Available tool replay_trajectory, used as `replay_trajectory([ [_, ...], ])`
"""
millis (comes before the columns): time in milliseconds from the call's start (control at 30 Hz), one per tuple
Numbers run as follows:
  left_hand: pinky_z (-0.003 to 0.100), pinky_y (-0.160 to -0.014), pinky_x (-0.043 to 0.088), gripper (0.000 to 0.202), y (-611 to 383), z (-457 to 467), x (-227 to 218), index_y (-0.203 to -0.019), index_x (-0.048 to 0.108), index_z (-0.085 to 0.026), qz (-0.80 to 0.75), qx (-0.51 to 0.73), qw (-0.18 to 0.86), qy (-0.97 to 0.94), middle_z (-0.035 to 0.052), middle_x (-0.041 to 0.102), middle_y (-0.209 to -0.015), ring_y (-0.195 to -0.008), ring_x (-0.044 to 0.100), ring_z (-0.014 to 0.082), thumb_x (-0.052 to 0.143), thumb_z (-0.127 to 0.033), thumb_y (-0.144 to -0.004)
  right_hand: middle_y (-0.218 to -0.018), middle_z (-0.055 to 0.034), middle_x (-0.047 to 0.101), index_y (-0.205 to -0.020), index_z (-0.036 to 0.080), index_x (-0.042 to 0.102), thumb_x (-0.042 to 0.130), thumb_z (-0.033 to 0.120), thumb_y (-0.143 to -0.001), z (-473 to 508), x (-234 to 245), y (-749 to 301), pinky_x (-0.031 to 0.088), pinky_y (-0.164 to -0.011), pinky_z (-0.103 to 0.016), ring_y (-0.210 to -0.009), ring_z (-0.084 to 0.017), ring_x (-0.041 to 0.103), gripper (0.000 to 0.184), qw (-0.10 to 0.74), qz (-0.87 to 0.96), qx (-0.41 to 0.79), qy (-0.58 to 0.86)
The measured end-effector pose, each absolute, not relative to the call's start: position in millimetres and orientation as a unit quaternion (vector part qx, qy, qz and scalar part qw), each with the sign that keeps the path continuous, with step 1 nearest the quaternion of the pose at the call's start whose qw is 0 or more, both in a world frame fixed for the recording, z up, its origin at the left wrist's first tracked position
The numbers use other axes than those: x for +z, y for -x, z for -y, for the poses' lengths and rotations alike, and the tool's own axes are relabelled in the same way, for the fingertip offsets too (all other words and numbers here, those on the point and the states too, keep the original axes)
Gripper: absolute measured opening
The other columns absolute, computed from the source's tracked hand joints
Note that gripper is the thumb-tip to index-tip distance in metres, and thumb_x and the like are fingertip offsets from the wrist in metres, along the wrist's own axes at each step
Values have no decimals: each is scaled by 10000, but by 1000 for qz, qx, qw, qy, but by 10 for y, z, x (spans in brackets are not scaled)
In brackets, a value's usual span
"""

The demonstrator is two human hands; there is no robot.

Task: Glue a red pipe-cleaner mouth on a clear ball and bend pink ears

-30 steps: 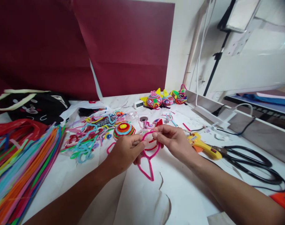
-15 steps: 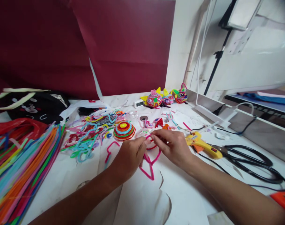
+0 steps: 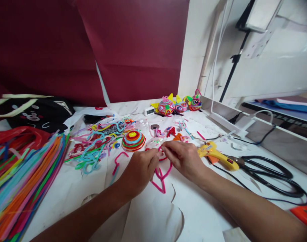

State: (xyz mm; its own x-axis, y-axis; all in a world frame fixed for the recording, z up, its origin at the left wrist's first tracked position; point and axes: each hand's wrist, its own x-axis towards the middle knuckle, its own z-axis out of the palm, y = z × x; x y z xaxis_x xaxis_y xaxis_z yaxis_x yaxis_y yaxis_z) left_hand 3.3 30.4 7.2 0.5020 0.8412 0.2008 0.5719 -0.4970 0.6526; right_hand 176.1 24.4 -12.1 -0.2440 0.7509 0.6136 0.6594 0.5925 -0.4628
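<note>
My left hand (image 3: 140, 169) and my right hand (image 3: 185, 158) meet fingertip to fingertip over the white table (image 3: 153, 215). Both pinch the top of a bent pink pipe cleaner (image 3: 160, 178), which hangs below them in a looped shape with a pointed lower end. Just beyond my hands sits a striped dome of coiled pipe cleaners (image 3: 133, 140). A loose pink hook-shaped piece (image 3: 118, 160) lies left of my left hand.
A thick bundle of straight coloured pipe cleaners (image 3: 19, 185) fills the left. Bent scraps (image 3: 98, 144) lie mid-table. A yellow glue gun (image 3: 216, 155) and black cable (image 3: 274, 178) lie at right. Three finished colourful figures (image 3: 177, 106) stand by the wall, a black bag (image 3: 34, 112) at back left.
My hands have come closer together and lower, squeezing the pink loop narrower. The view has shifted slightly, and little else on the table has moved.
</note>
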Motion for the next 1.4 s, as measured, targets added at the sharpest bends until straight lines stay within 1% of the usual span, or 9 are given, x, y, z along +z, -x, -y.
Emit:
replay_trajectory([
  [133,204,-416,336,317,-22,-338,83,-673,473,-202,-446,281,307,-792,-61,492,-388,-341,470,96,381,-343,-942,-740,-19,685,-949,175,667,509,335,-933,-300,-82,-1786,427,-546,-220,-564,-110,568,225,466,716,250,456],
  [233,186,-390,330,285,-10,-372,56,-733,489,-199,-447,296,358,-765,-66,512,-409,-342,488,93,401,-376,-938,-708,-16,671,-852,161,653,483,418,-932,-325,-49,-1798,414,-471,-226,-477,-95,500,318,466,664,379,445],
  [333,186,-367,325,282,-3,-403,25,-792,507,-198,-440,295,420,-737,-58,546,-433,-345,511,107,397,-414,-938,-664,-12,651,-752,158,621,540,442,-885,-330,-26,-1795,407,-451,-227,-465,-93,475,323,469,624,444,440],
  [467,191,-363,324,353,3,-427,27,-750,508,-193,-442,300,445,-719,-52,532,-403,-335,476,105,376,-459,-939,-659,-18,656,-781,153,620,574,419,-846,-315,-5,-1784,398,-460,-227,-482,-96,481,278,451,606,485,440],
  [667,193,-423,344,288,19,-441,47,-728,583,-171,-446,314,331,-770,-51,581,-506,-378,469,72,457,-353,-912,-682,-37,672,-801,145,636,533,376,-871,-286,7,-1770,388,-471,-229,-498,-96,477,263,408,644,467,448],
  [833,212,-442,340,278,28,-455,55,-764,630,-170,-474,322,244,-782,-85,479,-371,-347,442,90,463,-342,-905,-647,-12,629,-898,158,645,596,383,-836,-315,-89,-1785,341,-437,-213,-514,-106,471,238,408,667,394,483],
  [1000,214,-456,353,262,19,-463,39,-831,650,-163,-468,337,210,-790,-86,491,-379,-362,460,100,467,-334,-906,-674,-25,673,-850,163,662,562,291,-857,-341,-170,-1806,356,-473,-216,-519,-102,504,163,393,700,332,495],
  [1200,198,-480,377,220,15,-471,-31,-910,669,-168,-422,349,163,-821,-56,602,-533,-432,514,91,496,-304,-903,-691,-20,677,-816,163,676,533,228,-875,-274,-123,-1779,373,-537,-222,-578,-114,545,168,384,736,269,488],
  [1400,196,-497,383,204,21,-478,-56,-786,628,-169,-410,353,129,-831,-44,616,-578,-460,526,87,479,-235,-908,-584,21,578,-794,151,674,531,136,-872,-227,-111,-1732,323,-528,-205,-522,-83,467,164,378,774,171,478],
])
